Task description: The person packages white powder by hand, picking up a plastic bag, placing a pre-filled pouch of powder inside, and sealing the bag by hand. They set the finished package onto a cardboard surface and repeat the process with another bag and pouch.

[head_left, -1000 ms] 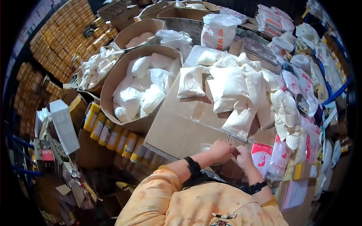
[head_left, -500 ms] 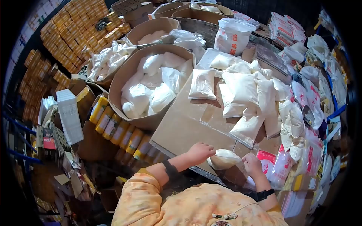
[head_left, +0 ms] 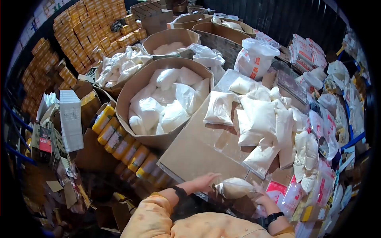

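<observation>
Near the front edge of the cardboard-topped table [head_left: 190, 147] is a small clear plastic bag of off-white powder [head_left: 235, 188]. At its left end, my left hand [head_left: 204, 181] is open with its fingers stretched out, apparently not gripping the bag. My right hand [head_left: 262, 195], somewhat blurred, closes on the gathered right end of the bag. Beyond my hands lies a pile of similar filled, flat bags [head_left: 258, 115]. One filled bag [head_left: 219, 108] rests apart at the pile's left.
A large round cardboard bin [head_left: 164, 137] of white bags stands left of the table. Yellow-wrapped packs [head_left: 119, 139] line its near side. Pink-printed bags [head_left: 293, 196] lie right of my right hand. A big white sack [head_left: 254, 59] stands behind the pile.
My left hand has gone from curled fingers to outstretched ones and moved slightly left. My right hand and the bag have shifted a little lower in view. The camera view has tilted up slightly.
</observation>
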### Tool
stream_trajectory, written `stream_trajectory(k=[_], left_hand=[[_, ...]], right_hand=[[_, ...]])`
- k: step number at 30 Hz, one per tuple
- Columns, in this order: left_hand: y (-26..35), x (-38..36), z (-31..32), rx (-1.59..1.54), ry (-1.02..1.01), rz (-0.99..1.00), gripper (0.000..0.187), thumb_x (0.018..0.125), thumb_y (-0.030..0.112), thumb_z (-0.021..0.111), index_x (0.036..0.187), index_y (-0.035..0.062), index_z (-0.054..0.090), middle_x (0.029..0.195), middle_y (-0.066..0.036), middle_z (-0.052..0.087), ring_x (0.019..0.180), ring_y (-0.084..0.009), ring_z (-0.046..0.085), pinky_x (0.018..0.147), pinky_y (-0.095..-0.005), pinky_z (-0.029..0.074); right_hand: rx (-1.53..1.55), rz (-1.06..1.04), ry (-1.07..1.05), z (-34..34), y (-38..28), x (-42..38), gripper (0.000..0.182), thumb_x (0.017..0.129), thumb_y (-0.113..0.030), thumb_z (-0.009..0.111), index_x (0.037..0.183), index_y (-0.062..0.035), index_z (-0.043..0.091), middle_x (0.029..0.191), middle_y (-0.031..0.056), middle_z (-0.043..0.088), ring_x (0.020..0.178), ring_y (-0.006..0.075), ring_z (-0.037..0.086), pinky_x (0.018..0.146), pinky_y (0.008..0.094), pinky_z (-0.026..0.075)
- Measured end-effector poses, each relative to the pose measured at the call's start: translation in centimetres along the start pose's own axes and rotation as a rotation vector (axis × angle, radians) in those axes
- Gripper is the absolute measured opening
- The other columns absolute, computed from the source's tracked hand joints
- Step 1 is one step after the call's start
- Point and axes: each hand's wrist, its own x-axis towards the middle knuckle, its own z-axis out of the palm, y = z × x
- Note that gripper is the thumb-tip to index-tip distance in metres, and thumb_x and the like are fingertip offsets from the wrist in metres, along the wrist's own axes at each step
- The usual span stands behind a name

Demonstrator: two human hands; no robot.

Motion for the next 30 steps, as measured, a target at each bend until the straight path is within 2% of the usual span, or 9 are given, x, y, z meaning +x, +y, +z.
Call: stream_trajectory(k=[3,6,8,9,12,14,18,22,30], left_hand=[[1.8,1.9,1.4,-0.242,0.021,0.228,0.076,0.061,0.014,0.074,0.128,0.0114,0.038,0.126,-0.018,0.041,0.114,-0.0355,0.042,0.096,-0.038,0.035],[2.3,3.9,2.5,-0.32,-0.002,0.459,0.063,0.063,0.018,0.075,0.119,0.007,0.048,0.121,-0.015,0.048,0.111,-0.0302,0.044,0.096,-0.0354,0.034],[4.4,2.9,0.0,-0.388,-0.201,0.35,0.062,0.065,0.021,0.075,0.118,0.0056,0.049,0.119,-0.013,0.051,0.11,-0.0259,0.045,0.096,-0.0346,0.034],[-1.9,4.4,5.6,-0.615,-0.136,0.388,0.059,0.071,0.026,0.071,0.12,0.0054,0.047,0.118,-0.01,0.052,0.109,-0.0221,0.047,0.095,-0.0345,0.035],[0.5,-1.6,-0.3,-0.918,-0.142,-0.026,0.034,0.079,0.025,0.061,0.103,0.0013,0.057,0.102,-0.009,0.06,0.089,-0.0184,0.054,0.079,-0.0325,0.043],[-0.8,-4.0,-1.8,-1.283,-0.092,-0.078,0.063,0.076,0.028,0.068,0.127,0.0026,0.041,0.122,-0.01,0.05,0.109,-0.0194,0.049,0.095,-0.0346,0.038],[-3.8,-8.9,-4.4,-1.858,0.171,-0.016,0.055,0.079,0.022,0.065,0.126,0.0031,0.043,0.122,-0.01,0.051,0.11,-0.023,0.051,0.096,-0.0373,0.039],[-4.8,-13.6,-10.5,-1.952,0.574,-0.035,0.043,0.079,0.018,0.064,0.116,0.0011,0.051,0.111,-0.011,0.058,0.099,-0.0224,0.057,0.089,-0.0374,0.045],[-7.1,-18.0,-14.4,-1.875,0.913,-0.078,0.042,0.081,0.021,0.062,0.117,0.0022,0.051,0.112,-0.011,0.058,0.101,-0.0247,0.057,0.089,-0.0402,0.045]], right_hand=[[-0.465,-0.332,-0.062,3.3,2.2,2.5,0.045,0.077,-0.018,0.066,0.119,-0.0113,0.052,0.119,0.0086,0.054,0.109,0.0194,0.049,0.092,0.0335,0.039],[-0.323,-0.148,-0.331,3.8,-2.6,2.6,0.056,0.075,-0.017,0.069,0.125,-0.0096,0.045,0.122,0.0067,0.052,0.11,0.0187,0.048,0.093,0.0324,0.039],[-0.218,-0.019,-0.51,4.1,-7.5,1.9,0.064,0.073,-0.016,0.071,0.129,-0.0085,0.041,0.124,0.0054,0.051,0.11,0.0183,0.048,0.093,0.0316,0.039],[-0.2,-0.14,-0.534,4.0,-10.6,1.4,0.066,0.074,-0.017,0.071,0.13,-0.008,0.039,0.123,0.0054,0.051,0.109,0.0181,0.049,0.093,0.0316,0.039],[-0.133,-0.274,-0.599,4.7,-17.0,1.3,0.068,0.073,-0.021,0.071,0.13,-0.0055,0.037,0.117,0.0085,0.054,0.105,0.0186,0.051,0.09,0.0315,0.041],[-0.095,-0.057,-0.617,5.9,-18.9,2.5,0.066,0.07,-0.026,0.073,0.124,-0.0029,0.044,0.108,0.0146,0.058,0.101,0.0199,0.053,0.086,0.0313,0.043],[0.603,-0.268,-0.787,7.9,-27.4,2.1,0.062,0.079,-0.005,0.062,0.134,-0.0058,0.031,0.106,0.0102,0.056,0.098,0.0195,0.054,0.085,0.0327,0.044],[0.502,-0.307,-0.69,9.5,-30.1,4.7,0.059,0.082,-0.001,0.057,0.134,-0.0067,0.03,0.106,0.0096,0.055,0.097,0.0153,0.053,0.085,0.0293,0.044],[0.367,-0.266,-0.522,9.6,-28.3,8.0,0.05,0.083,-0.003,0.057,0.129,-0.0026,0.036,0.102,0.0085,0.057,0.096,0.014,0.054,0.083,0.0276,0.045]])
